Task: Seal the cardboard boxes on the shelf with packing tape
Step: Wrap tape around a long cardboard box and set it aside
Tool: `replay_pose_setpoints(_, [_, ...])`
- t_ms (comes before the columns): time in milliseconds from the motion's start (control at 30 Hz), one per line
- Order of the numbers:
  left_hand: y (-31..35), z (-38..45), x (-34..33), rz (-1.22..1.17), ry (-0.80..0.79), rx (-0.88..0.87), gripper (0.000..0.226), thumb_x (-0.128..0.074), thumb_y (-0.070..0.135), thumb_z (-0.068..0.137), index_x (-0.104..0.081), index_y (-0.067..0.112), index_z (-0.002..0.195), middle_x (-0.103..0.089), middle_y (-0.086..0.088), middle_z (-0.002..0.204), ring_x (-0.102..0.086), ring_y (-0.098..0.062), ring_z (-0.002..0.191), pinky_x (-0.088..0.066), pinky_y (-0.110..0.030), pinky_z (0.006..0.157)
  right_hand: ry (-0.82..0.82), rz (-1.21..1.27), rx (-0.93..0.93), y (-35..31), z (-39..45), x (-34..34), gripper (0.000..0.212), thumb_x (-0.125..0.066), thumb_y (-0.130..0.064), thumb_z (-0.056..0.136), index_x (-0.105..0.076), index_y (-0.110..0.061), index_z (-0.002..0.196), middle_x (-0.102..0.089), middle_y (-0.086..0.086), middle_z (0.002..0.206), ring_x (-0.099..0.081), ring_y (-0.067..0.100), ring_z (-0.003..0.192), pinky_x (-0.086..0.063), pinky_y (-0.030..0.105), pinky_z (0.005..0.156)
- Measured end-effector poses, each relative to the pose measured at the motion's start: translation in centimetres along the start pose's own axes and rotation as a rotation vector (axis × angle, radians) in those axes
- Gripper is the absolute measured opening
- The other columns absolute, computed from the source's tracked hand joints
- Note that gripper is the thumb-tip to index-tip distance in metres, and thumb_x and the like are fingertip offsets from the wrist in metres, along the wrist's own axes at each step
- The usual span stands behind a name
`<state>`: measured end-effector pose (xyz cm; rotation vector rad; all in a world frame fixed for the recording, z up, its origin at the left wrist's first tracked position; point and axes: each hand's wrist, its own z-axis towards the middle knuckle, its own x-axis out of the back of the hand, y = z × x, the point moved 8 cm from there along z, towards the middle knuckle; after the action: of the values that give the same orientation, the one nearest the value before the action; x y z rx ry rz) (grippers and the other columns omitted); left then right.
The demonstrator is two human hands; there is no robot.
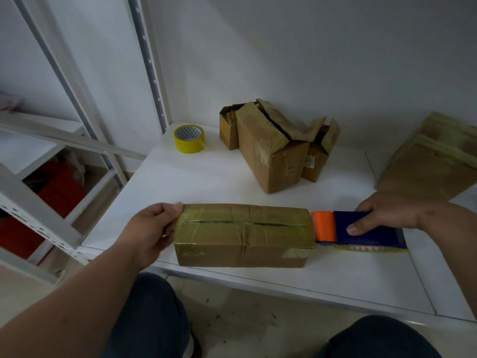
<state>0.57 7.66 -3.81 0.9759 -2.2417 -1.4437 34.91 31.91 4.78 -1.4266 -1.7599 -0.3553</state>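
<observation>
Left hand (152,228) braces the box (242,233) at the shelf's (206,174) front edge, fingers curled round its end.
Right hand (382,215) grips the tape dispenser (361,232) at the far end; keep it low, pull straight along the seam.

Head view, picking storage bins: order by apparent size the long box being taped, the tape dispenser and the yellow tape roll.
1. long box, clearly largest.
2. tape dispenser.
3. yellow tape roll, though it sits farther back, so this last ranking is unsure.
</observation>
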Motion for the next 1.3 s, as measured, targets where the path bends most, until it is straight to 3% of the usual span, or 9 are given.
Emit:
replay_pose_setpoints(100, [-2.1,0.2,-0.7,-0.238,-0.098,0.134,0.026,-0.068,0.037,0.079,-0.062,0.013,0.087,-0.049,-0.001,0.062,-0.041,-0.017,0.06,-0.047,-0.027,0.053,0.0,0.014,0.0,-0.1,0.4,-0.2,0.083,-0.073,-0.071,0.029,-0.073,-0.024,0.096,-0.072,-0.003,0.091,-0.068,0.013,0.085,-0.054,0.025,0.073])
replay_pose_setpoints(267, [-1.8,0.2,-0.3,-0.155,0.043,0.054,0.039,-0.072,0.042,0.073,-0.066,0.009,0.092,-0.065,-0.016,0.095,-0.058,-0.032,0.089,-0.049,-0.045,0.087,0.021,0.014,0.005,-0.1,1.3,0.0,0.094,-0.072,-0.079,0.014,-0.074,-0.02,0.087,-0.073,0.0,0.085,-0.069,0.017,0.079,-0.05,0.026,0.065])
replay_pose_setpoints(400, [-1.2,-0.1,0.4,0.129,0.2,-0.092,0.049,-0.062,0.055,0.084,-0.069,0.008,0.093,-0.073,-0.016,0.093,-0.067,-0.035,0.093,-0.052,-0.047,0.091,0.082,-0.017,-0.019,-0.2,1.6,-0.1,0.068,-0.064,-0.078,0.055,-0.072,-0.019,0.088,-0.07,0.003,0.089,-0.068,0.018,0.081,-0.054,0.032,0.077])
replay_pose_setpoints(633, [-3.7,0.3,-0.3,-0.247,-0.154,0.266,0.064,-0.067,0.039,0.078,-0.057,0.005,0.131,-0.056,-0.015,0.119,-0.051,-0.031,0.108,-0.043,-0.04,0.098,0.113,-0.118,-0.027,-0.3,1.8,-0.3,0.059,-0.056,-0.074,0.072,-0.071,-0.018,0.087,-0.068,0.002,0.089,-0.065,0.015,0.081,-0.052,0.032,0.08])
replay_pose_setpoints(767, [-3.2,0.2,-0.2,-0.197,-0.167,0.233,0.029,-0.062,0.031,0.086,-0.066,0.009,0.104,-0.064,-0.011,0.099,-0.061,-0.024,0.086,-0.053,-0.037,0.079,0.126,-0.117,-0.014,-0.4,1.6,-0.4,0.06,-0.056,-0.073,0.072,-0.07,-0.017,0.088,-0.067,0.002,0.088,-0.065,0.015,0.08,-0.05,0.029,0.074])
replay_pose_setpoints(900, [-0.3,-0.2,1.1,0.112,-0.001,0.025,0.022,-0.059,0.024,0.094,-0.063,0.003,0.094,-0.065,-0.015,0.093,-0.06,-0.026,0.086,-0.051,-0.035,0.079,0.147,-0.132,0.003,-0.4,1.4,-0.5,0.059,-0.055,-0.072,0.075,-0.069,-0.015,0.088,-0.067,0.003,0.089,-0.064,0.015,0.08,-0.047,0.027,0.071])
replay_pose_setpoints(1067, [4.6,-1.7,0.8,1.121,0.233,-0.457,0.019,-0.056,0.036,0.095,-0.064,0.02,0.096,-0.066,0.004,0.08,-0.062,-0.016,0.078,-0.044,-0.029,0.07,0.165,-0.129,0.0,-0.3,1.3,-0.5,0.063,-0.055,-0.074,0.074,-0.07,-0.014,0.089,-0.067,0.004,0.091,-0.063,0.015,0.081,-0.048,0.028,0.074])
replay_pose_setpoints(1200, [5.0,-1.8,-0.5,1.25,0.219,-0.591,0.022,-0.052,0.02,0.099,-0.06,0.018,0.119,-0.063,0.003,0.088,-0.059,-0.017,0.079,-0.05,-0.033,0.077,0.177,-0.129,0.004,-0.2,1.0,-0.6,0.066,-0.054,-0.076,0.073,-0.07,-0.015,0.091,-0.067,0.004,0.092,-0.063,0.015,0.082,-0.048,0.028,0.073])
replay_pose_setpoints(1300, [4.8,-0.2,0.2,1.122,0.183,-0.396,0.02,-0.05,0.018,0.1,-0.063,0.016,0.115,-0.064,0.004,0.091,-0.059,-0.017,0.083,-0.045,-0.031,0.08,0.186,-0.149,0.003,-0.2,0.8,-0.7,0.066,-0.052,-0.076,0.074,-0.069,-0.015,0.092,-0.066,0.003,0.093,-0.063,0.015,0.083,-0.046,0.026,0.071])
